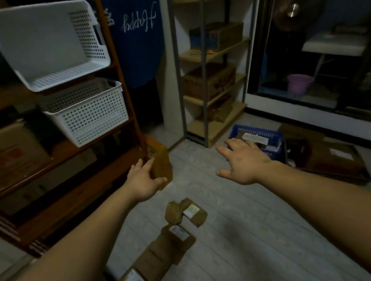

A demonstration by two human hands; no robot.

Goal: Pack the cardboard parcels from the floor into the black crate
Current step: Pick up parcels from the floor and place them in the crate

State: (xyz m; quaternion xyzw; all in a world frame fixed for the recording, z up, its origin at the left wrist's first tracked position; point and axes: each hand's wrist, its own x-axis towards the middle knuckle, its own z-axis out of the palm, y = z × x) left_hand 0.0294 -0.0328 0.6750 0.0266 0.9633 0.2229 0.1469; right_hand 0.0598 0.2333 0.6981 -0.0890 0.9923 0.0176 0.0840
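Left hand (144, 182) and right hand (246, 165) hover with fingers spread, holding nothing; parcels (185, 213) at lower centre call for a lower, squared grasp.

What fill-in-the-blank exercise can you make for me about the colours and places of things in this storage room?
1. The two perforated baskets on the wooden shelf are ____ in colour.
2. The plastic basket on the floor beyond the right hand is ____ in colour.
3. The bucket behind the glass door is ____ in colour.
4. The labelled cardboard parcels lie flat on the ____.
Missing words: white; blue; purple; floor.
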